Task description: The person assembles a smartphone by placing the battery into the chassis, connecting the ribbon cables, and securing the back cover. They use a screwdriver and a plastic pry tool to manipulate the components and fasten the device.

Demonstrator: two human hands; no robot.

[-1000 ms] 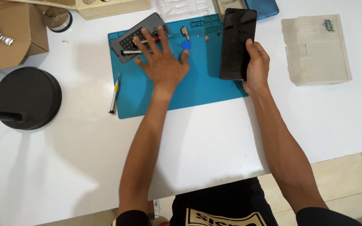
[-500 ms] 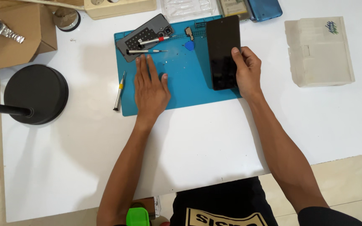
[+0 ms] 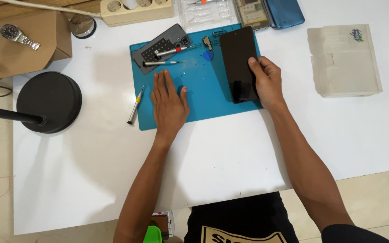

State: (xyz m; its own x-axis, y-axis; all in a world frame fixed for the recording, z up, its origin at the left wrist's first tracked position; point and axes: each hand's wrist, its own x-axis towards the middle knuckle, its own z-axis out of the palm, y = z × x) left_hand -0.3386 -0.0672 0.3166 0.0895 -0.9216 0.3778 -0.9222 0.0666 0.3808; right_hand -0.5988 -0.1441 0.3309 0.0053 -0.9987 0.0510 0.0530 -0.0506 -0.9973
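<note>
Glossy glass phone — matt rubbery blue mat.

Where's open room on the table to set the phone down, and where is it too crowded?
Free: the white table in front of the blue mat, and the strip between the right hand and the translucent box. Crowded: the mat's far end, with screwdrivers and a back cover.

head camera, looking steeply down, table near

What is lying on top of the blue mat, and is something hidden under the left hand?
On the blue mat lie a grey phone back cover, two screwdrivers, a blue pick, the black phone and the left hand. Whatever is under that palm is covered.
</note>
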